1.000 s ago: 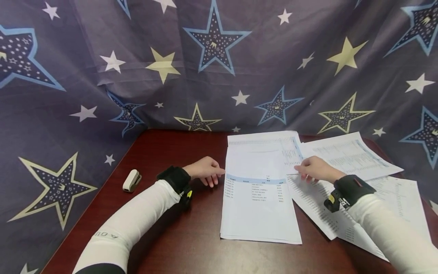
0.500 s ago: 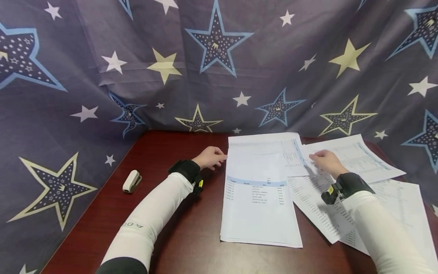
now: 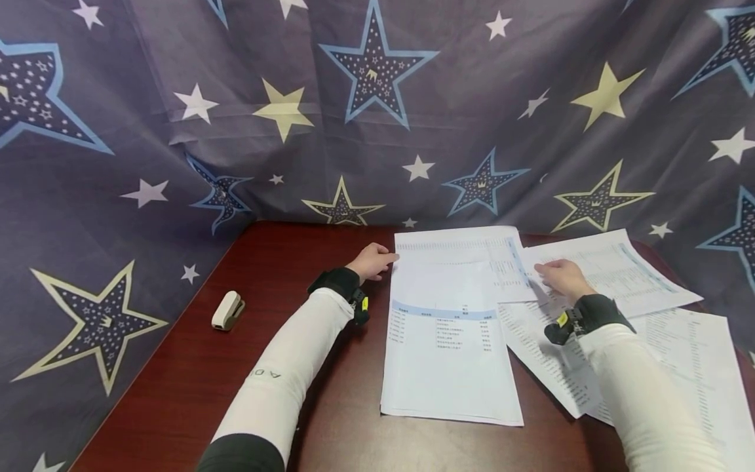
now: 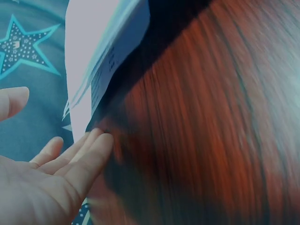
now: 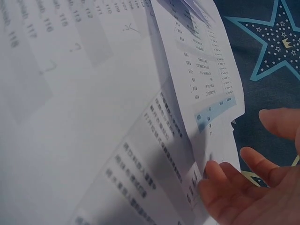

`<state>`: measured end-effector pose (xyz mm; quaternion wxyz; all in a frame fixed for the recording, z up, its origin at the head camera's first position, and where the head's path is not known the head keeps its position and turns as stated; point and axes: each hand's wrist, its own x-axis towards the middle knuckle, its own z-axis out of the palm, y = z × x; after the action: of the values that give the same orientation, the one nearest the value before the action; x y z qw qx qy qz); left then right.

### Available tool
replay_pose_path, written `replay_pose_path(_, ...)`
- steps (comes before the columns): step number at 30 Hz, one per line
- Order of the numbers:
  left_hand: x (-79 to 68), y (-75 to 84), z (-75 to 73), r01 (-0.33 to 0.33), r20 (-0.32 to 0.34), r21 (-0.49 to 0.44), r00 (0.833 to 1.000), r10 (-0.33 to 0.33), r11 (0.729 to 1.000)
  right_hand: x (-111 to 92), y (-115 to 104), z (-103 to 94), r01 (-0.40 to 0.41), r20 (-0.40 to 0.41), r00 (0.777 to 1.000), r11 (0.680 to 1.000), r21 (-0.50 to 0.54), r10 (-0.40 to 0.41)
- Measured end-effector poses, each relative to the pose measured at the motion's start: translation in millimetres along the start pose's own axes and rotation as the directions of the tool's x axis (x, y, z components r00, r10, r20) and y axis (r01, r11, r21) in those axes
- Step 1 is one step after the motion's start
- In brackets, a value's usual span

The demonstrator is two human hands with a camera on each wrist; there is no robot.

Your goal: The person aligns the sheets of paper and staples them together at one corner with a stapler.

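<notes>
A printed stack of paper [image 3: 451, 380] with a blue header band lies mid-table, over another printed sheet [image 3: 457, 237] that shows behind it. My left hand [image 3: 373, 261] is at the upper left edge of these papers. In the left wrist view its fingers [image 4: 89, 161] are fairly straight beside the raised paper edges [image 4: 110, 61], thumb well apart. My right hand [image 3: 563, 276] is just right of the papers, over other loose sheets. In the right wrist view its relaxed fingers [image 5: 225, 180] meet the edge of a printed sheet [image 5: 206, 89], with the thumb apart.
A white stapler [image 3: 227, 311] lies on the left of the dark red table [image 3: 265, 262]. Loose printed sheets overlap at the right, one angled at the back [image 3: 613, 269] and others nearer the front [image 3: 702, 367]. A star-patterned cloth [image 3: 425, 98] hangs behind the table.
My left hand has slid away from me along the papers' left edge. My right hand has moved slightly to the right and away from the middle stack. The papers stay nearly in place.
</notes>
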<state>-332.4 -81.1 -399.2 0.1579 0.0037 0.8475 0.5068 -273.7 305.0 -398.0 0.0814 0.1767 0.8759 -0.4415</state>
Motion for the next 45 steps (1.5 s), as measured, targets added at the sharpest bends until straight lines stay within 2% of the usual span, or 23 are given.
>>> replay_pose_path(6, 5.8, 3.7, 8.3, 0.063, -0.028, -0.115, 0.997, -0.067, 0.991, -1, 2, 2.0, 0.019, 0.023, 1.0, 0.999, 0.039, -0.019)
replay_pose_path(10, 10.1, 5.1, 9.1, 0.09, -0.015, -0.233, 0.995, -0.097, 0.968, 0, 2, 2.0, 0.013, 0.025, 1.0, 0.998, 0.055, -0.014)
replay_pose_path(13, 9.6, 7.3, 9.1, 0.095, 0.003, -0.272, 0.995, -0.098, 0.958, 2, 2, 1.6, -0.002, 0.019, 1.0, 0.997, 0.078, 0.001)
replay_pose_path(22, 14.7, 13.4, 14.3, 0.093, 0.021, -0.313, 0.996, -0.091, 0.945, 1, 5, -1.7, 0.005, -0.033, 0.999, 0.995, 0.095, -0.002)
replay_pose_path(30, 16.6, 19.4, 17.3, 0.081, 0.0, -0.338, 0.996, -0.087, 0.938, 8, 7, 1.0, -0.086, -0.015, 0.996, 0.969, 0.229, 0.092)
replay_pose_path(36, 21.4, 19.4, 22.6, 0.094, -0.057, -0.268, 0.992, -0.113, 0.959, 10, 5, 6.7, -0.058, 0.0, 0.998, 0.972, 0.226, 0.06)
replay_pose_path(39, 25.2, 19.6, 25.9, 0.056, -0.113, -0.233, 0.99, -0.084, 0.971, 8, 4, 9.2, -0.023, -0.007, 1.0, 0.977, 0.21, 0.025)
replay_pose_path(45, 27.5, 22.1, 30.2, -0.097, -0.217, -0.177, 0.975, 0.057, 0.979, 9, 4, 9.6, 0.032, -0.035, 0.999, 0.979, 0.201, -0.025)
